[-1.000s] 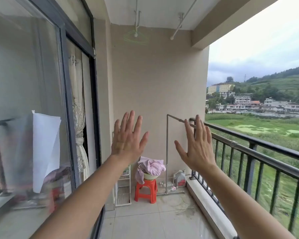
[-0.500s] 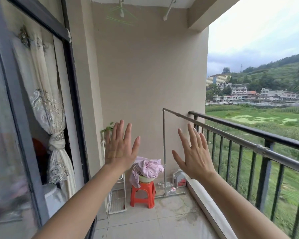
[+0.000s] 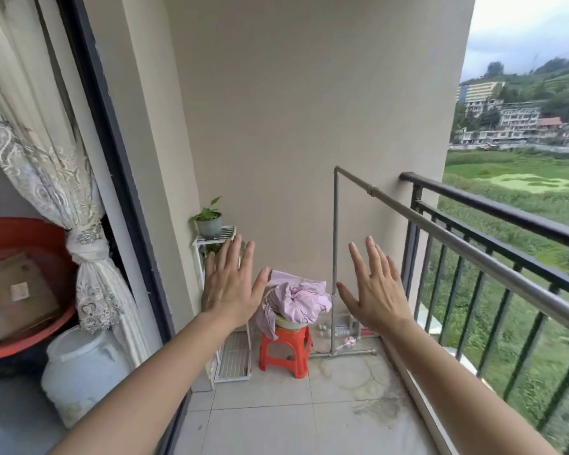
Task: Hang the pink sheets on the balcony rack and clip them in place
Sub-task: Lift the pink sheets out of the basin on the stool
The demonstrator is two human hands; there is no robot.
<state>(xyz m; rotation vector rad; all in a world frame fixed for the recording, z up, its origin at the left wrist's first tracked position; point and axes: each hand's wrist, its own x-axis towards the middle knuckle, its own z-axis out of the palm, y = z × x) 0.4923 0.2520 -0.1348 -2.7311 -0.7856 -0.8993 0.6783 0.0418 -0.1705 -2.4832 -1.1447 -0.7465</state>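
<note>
At the balcony's far end before us, crumpled pink sheets [image 3: 298, 298] in a pale bowl [image 3: 286, 322] on a red plastic stool [image 3: 284, 351], white wire shelf [image 3: 233, 357] just left, grey metal pipe rack [image 3: 440, 234] right, beside the black railing [image 3: 506, 214].

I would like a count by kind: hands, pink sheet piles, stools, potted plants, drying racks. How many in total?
Hands: 2 (left hand, right hand)
Pink sheets pile: 1
Red stool: 1
Potted plant: 1
Drying rack: 1
Total: 6

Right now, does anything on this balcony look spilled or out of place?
The crumpled pink sheets overflow their pale basin on the orange plastic stool; a faint stain marks the floor tiles beside it.
</note>
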